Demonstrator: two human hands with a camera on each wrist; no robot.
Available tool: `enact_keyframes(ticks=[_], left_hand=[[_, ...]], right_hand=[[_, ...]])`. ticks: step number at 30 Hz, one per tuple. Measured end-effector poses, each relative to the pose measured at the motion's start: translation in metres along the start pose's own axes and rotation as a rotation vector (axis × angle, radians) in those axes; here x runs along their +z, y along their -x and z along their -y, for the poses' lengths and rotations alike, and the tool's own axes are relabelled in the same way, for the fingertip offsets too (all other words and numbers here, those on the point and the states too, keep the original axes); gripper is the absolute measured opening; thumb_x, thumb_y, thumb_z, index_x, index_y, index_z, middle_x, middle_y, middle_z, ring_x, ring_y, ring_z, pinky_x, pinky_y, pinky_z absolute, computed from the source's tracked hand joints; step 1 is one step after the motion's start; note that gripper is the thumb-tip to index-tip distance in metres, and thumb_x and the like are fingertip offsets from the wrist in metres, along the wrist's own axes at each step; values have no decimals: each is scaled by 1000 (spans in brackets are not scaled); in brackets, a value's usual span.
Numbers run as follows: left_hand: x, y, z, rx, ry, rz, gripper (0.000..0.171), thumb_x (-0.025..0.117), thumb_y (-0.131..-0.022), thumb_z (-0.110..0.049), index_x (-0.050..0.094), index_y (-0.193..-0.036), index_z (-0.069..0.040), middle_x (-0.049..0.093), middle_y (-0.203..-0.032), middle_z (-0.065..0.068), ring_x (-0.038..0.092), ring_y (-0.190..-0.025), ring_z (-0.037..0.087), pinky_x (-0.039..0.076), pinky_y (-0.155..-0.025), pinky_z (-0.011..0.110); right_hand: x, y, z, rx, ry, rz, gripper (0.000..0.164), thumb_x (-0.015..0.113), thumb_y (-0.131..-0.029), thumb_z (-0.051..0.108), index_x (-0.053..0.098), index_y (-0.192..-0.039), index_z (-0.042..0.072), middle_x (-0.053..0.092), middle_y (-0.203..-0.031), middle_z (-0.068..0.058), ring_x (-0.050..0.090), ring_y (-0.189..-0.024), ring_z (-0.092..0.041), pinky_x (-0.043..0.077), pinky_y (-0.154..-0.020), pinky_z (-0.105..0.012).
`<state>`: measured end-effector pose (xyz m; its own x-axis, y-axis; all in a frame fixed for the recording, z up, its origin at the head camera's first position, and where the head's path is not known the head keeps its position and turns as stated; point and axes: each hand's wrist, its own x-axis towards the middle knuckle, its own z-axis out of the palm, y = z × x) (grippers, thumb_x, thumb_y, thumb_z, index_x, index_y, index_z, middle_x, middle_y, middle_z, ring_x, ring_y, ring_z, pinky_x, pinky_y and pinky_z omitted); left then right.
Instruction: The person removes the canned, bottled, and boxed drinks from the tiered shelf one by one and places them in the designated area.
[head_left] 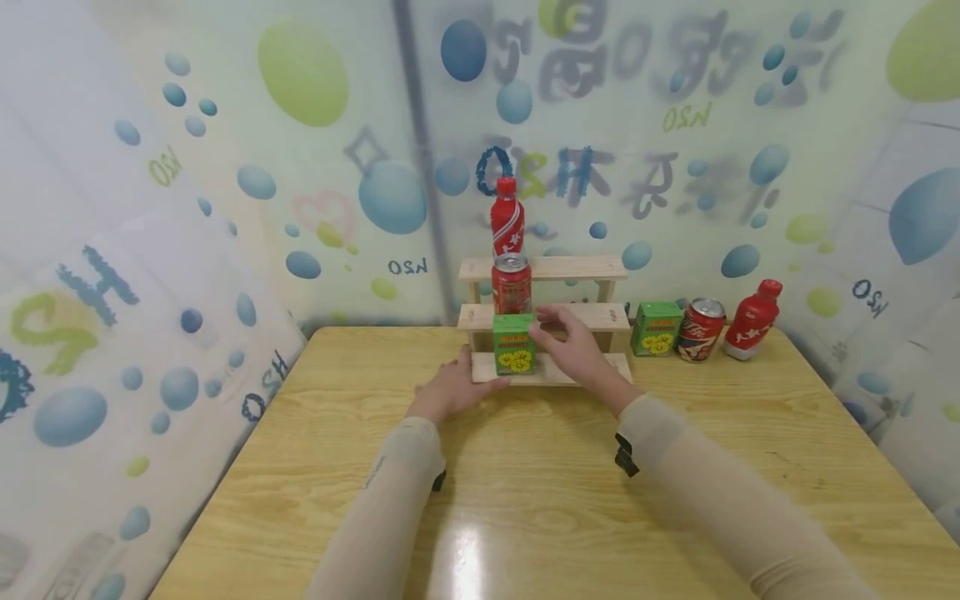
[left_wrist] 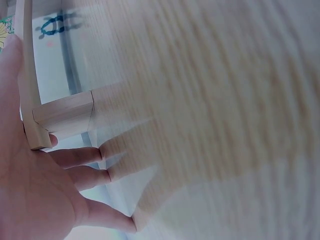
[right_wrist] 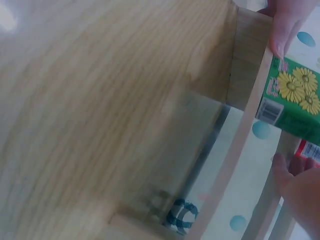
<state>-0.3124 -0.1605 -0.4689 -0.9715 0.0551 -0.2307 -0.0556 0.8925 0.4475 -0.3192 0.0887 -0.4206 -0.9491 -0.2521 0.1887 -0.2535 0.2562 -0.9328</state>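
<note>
A three-tier wooden shelf (head_left: 573, 267) stands at the back of the table. My left hand (head_left: 450, 389) holds the left end of its lowest board, thumb along the front edge; in the left wrist view the other fingertips (left_wrist: 102, 175) touch the tabletop. On that board stands a green drink carton (head_left: 514, 346) with yellow flowers, the left thumb near its lower corner. My right hand (head_left: 576, 350) is beside the carton's upper right edge; the right wrist view shows its fingers slightly apart from the carton. A red can (head_left: 512, 287) occupies the middle tier, and a red bottle (head_left: 507, 218) the top one.
Right of the shelf stand another green carton (head_left: 657, 330), a dark red can (head_left: 701, 331) and a red bottle (head_left: 753, 322) that looks tilted in the head view. Patterned curtain walls (head_left: 352, 275) border the wooden table (head_left: 525, 500) at the back and sides.
</note>
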Motion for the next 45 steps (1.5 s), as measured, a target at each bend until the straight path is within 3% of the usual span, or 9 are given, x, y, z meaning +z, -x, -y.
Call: enact_keyframes(ticks=[13, 23, 28, 35, 40, 45], left_hand=[[-1, 1, 1, -1, 12, 3, 135, 49, -75, -103, 8, -173, -21, 33, -175, 15, 33, -161, 43, 13, -115, 92], [-3, 1, 0, 2, -3, -9, 134, 47, -76, -103, 8, -173, -20, 35, -174, 17, 35, -160, 44, 13, -114, 92], [-3, 2, -2, 8, -7, -5, 132, 48, -78, -101, 6, -173, -19, 34, -173, 19, 36, -159, 44, 15, -116, 91], [-2, 3, -3, 7, 2, -6, 131, 50, -79, -99, 8, -173, -19, 34, -173, 21, 36, -159, 46, 18, -116, 90], [0, 4, -2, 4, 11, 5, 132, 50, -79, -100, 7, -173, -19, 34, -173, 19, 36, -159, 45, 18, -117, 89], [-1, 5, -3, 3, 24, 1, 131, 51, -79, -99, 7, -173, -20, 34, -174, 18, 35, -159, 45, 17, -118, 88]], right_hand=[[20, 2, -3, -4, 29, -31, 59, 60, -109, 45, 46, -159, 18, 54, -156, -20, 52, -146, -42, 45, -121, -61], [32, 1, -1, 73, -135, -116, 50, 64, -108, 37, 53, -155, 23, 54, -155, -21, 55, -144, -42, 47, -120, -59], [37, 2, 2, 108, -200, -176, 46, 66, -107, 30, 58, -151, 21, 54, -155, -20, 52, -146, -41, 44, -122, -59], [39, 4, 10, 146, -245, -180, 44, 64, -108, 23, 57, -151, 20, 52, -157, -19, 52, -146, -41, 44, -122, -59], [38, 7, 11, 134, -257, -151, 43, 62, -109, 18, 54, -151, 15, 54, -156, -17, 52, -147, -40, 44, -124, -56], [34, 11, 8, 108, -294, -181, 46, 59, -110, 15, 52, -155, 12, 54, -158, -14, 49, -151, -36, 43, -125, -53]])
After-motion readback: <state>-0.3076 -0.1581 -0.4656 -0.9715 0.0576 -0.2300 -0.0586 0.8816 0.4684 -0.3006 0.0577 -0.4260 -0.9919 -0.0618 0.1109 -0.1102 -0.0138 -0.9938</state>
